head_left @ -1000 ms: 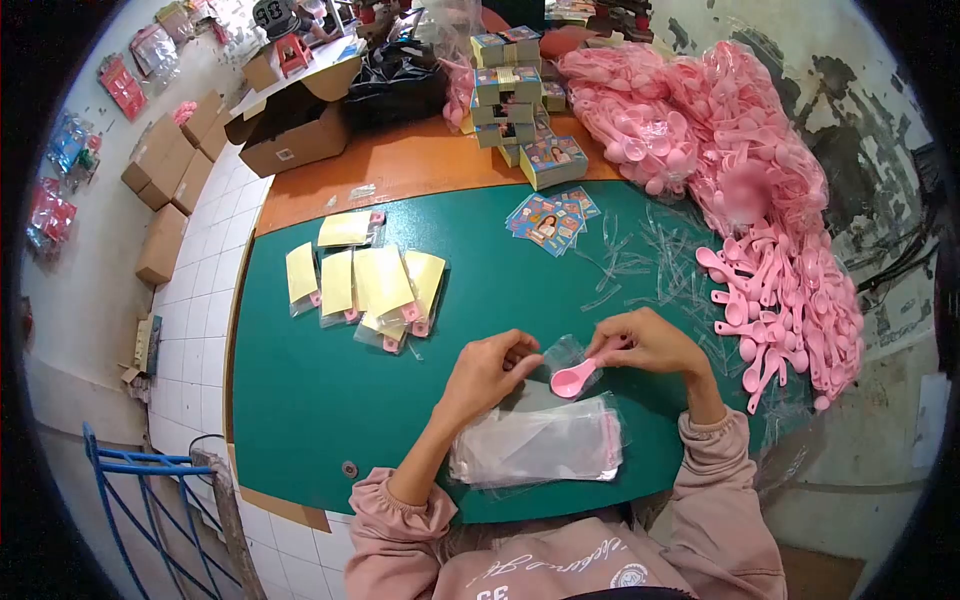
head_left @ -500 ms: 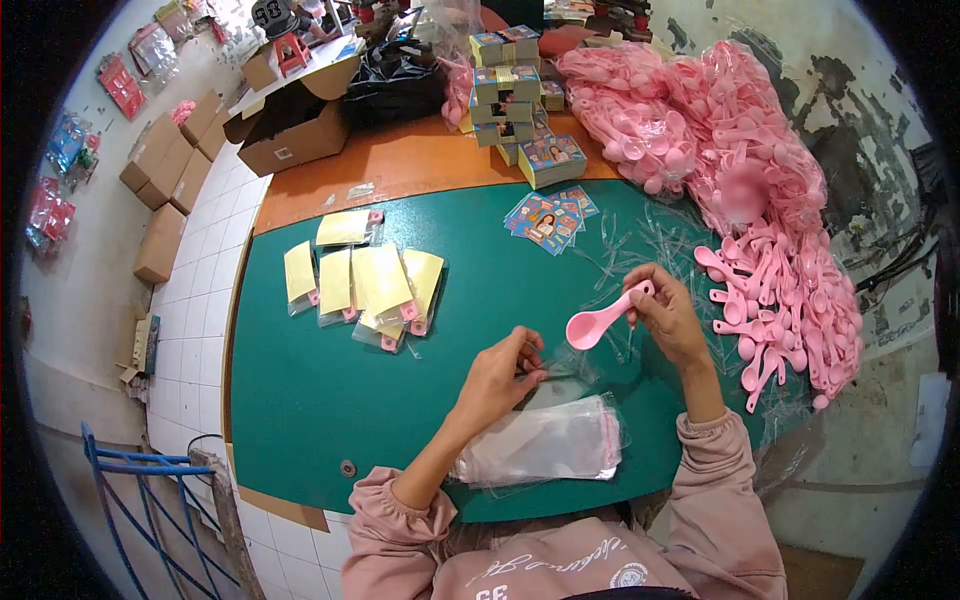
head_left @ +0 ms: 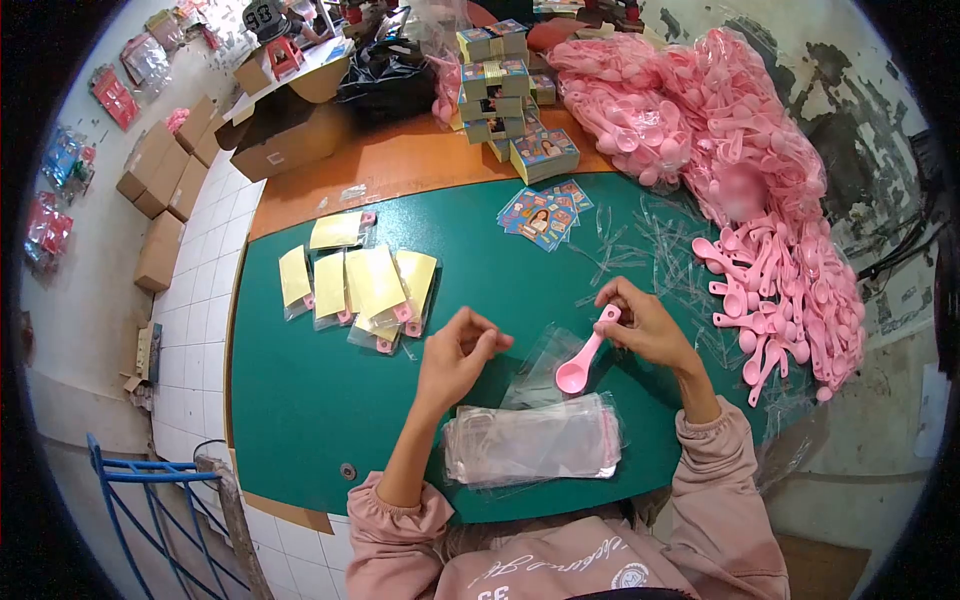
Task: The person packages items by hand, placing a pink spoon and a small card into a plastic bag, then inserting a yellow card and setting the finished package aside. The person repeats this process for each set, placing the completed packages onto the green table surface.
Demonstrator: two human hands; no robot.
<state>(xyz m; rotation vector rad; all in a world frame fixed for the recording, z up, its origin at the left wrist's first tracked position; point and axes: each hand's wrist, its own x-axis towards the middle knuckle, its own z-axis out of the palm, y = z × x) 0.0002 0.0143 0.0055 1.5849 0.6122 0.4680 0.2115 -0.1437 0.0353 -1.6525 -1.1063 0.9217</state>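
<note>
My right hand pinches a pink measuring spoon by its handle, bowl hanging down toward me. The spoon's bowl overlaps a single clear plastic bag in this view. Left of that bag, my left hand hovers with loosely curled fingers, thumb and forefinger a little apart and nothing visible between them. Just below both hands lies a stack of clear plastic bags on the green mat.
Filled bags with yellow cards lie at the left. Picture cards are spread near the back, before stacked card bundles. Loose pink spoons and large bags of spoons fill the right side, beside scattered clear strips.
My right hand has lowered the spoon and turned it from slanting sideways to bowl-down over the clear bag. My left hand has shifted left and slightly away from me.
</note>
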